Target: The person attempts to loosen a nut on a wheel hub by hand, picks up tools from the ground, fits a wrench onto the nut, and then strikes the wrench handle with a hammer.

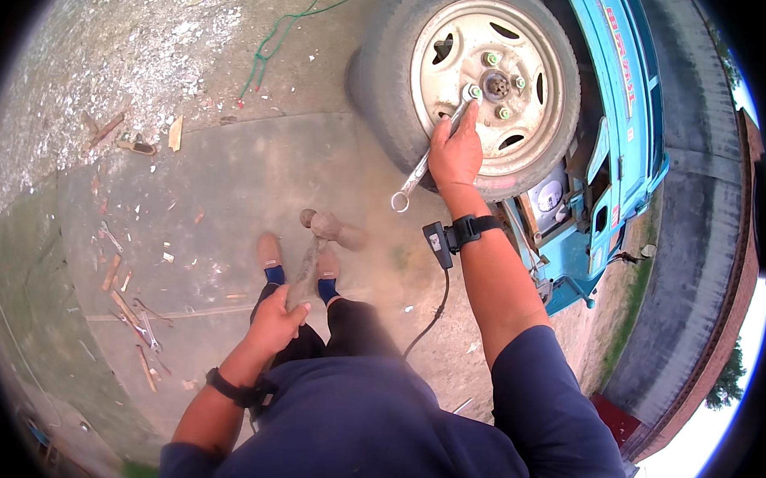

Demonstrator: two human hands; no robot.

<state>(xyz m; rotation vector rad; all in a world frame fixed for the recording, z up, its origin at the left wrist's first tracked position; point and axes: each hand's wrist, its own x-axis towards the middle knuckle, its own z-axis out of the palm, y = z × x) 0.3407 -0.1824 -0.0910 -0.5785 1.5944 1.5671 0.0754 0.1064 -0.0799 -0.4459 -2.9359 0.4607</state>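
My right hand (456, 155) grips a long silver wrench (422, 165) whose upper end sits on a lug nut (474, 91) of a vehicle wheel (478, 77). The wheel has a pale, dirty rim with several green-tipped nuts around its hub and a worn tyre. A hammer (315, 242) with a wooden handle is held in my left hand (275, 320); its head hangs low over the ground in front of my feet. A small black device is strapped to my right wrist, with a cable running down from it.
The wheel belongs to a blue vehicle (616, 101) on the right. Concrete ground (226, 177) carries scattered wood scraps and debris at left, with a green cord (272, 39) at the top. A paved strip and grass lie at right.
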